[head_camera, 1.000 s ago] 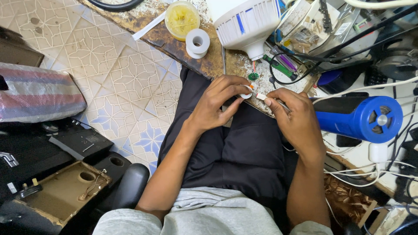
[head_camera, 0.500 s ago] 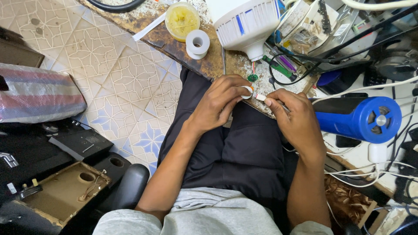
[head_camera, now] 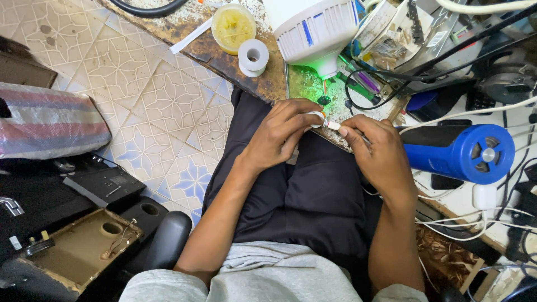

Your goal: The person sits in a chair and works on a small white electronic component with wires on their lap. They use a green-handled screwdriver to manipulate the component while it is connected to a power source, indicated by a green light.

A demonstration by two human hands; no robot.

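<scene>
The left hand (head_camera: 282,131) is pinching a small white ring (head_camera: 316,116) between thumb and forefinger, fingers curled shut around it, right at the near edge of the bench (head_camera: 263,84). The right hand (head_camera: 377,151) is closed on a thin white stick (head_camera: 334,126), its tip touching the ring. Both hands are meeting over that edge, above the person's dark-trousered lap, with the bench lip just beyond the knuckles.

Just beyond the ring a green-lit patch of bench is glowing under a big white lamp housing (head_camera: 313,31), which is sitting well in from the edge. Left of the housing, a roll of white tape (head_camera: 253,57) is standing near the bench's left edge, and a yellow tub (head_camera: 233,25) is sitting just beyond the tape. A white strip (head_camera: 191,35) is lying beside the tub, reaching toward that same edge.

Right of the ring, a blue cylinder-shaped tool (head_camera: 464,154) is lying just beside the right hand, crowding it, and cables and clutter are filling the bench behind. Left of the bench the tiled floor (head_camera: 140,106) is lying open, giving the left elbow free room; farther left a striped bundle (head_camera: 50,120) and a brown box (head_camera: 84,249) are resting well apart from the hands.
</scene>
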